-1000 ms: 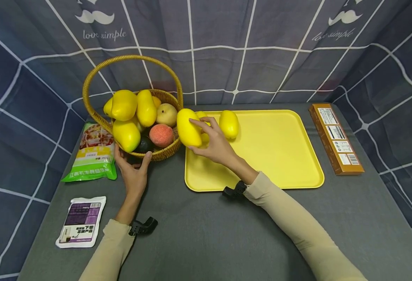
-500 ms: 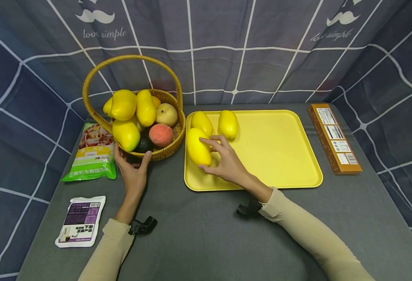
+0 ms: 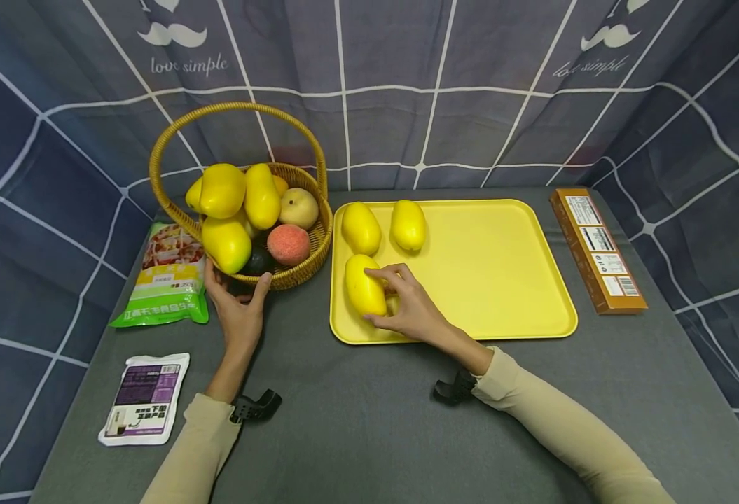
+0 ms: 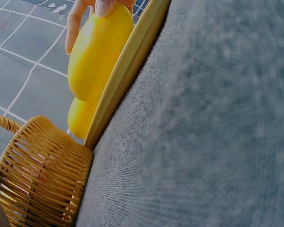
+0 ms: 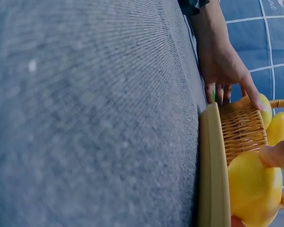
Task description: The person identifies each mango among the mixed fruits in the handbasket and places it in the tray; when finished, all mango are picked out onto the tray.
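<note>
Front yellow mango (image 3: 364, 287) — pinched between the right grip's (image 3: 412, 308) thumb (image 3: 384, 322) and fingers (image 3: 384, 274).

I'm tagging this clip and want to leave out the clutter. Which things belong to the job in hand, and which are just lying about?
Likely in the job:
yellow fruit in the right grip
yellow tray, with two more yellow fruits
fruit basket, touched by the left grip

Likely just lying about:
green packet
white packet
brown box

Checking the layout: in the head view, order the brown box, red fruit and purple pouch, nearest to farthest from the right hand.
1. Red fruit, in the basket.
2. Brown box, right of the tray.
3. Purple pouch, front left.
</note>
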Demonstrator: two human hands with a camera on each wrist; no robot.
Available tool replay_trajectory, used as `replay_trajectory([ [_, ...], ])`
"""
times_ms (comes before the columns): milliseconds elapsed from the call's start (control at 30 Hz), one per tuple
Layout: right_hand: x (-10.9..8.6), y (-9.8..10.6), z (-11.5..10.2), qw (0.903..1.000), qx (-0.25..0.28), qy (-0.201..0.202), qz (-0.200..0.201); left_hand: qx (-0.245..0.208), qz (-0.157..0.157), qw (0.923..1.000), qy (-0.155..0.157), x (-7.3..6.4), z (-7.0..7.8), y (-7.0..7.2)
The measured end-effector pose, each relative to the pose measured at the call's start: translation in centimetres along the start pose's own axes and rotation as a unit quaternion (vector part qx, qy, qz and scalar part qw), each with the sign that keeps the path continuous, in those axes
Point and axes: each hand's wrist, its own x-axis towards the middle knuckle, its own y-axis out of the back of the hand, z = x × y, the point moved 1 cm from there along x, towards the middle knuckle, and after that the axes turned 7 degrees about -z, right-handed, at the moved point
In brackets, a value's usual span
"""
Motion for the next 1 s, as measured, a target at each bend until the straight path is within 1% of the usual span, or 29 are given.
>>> replay_trajectory([
  [200, 0.06, -0.38, -0.08, 0.9999, 0.004, -0.015, -0.007, 0.001, -0.001, 1.0, 0.0, -0.04, -0.06, 0.01],
  [533, 0.08, -0.48, -0.09, 0.9994, 0.011, -0.03, -0.014, -0.001, -0.002, 0.9999, -0.011, 0.11, -0.02, -0.11],
  [867, 0.1, -0.82, 0.05, 0.9989, 0.031, -0.034, -0.014, 0.001, -0.002, 1.0, 0.0, 0.02, 0.02, -0.01],
  [1000, 0.05, -0.99, -0.05, 0.9989, 0.028, -0.036, -0.013, 0.002, -0.003, 1.0, 0.001, 0.03, 0.05, -0.04],
])
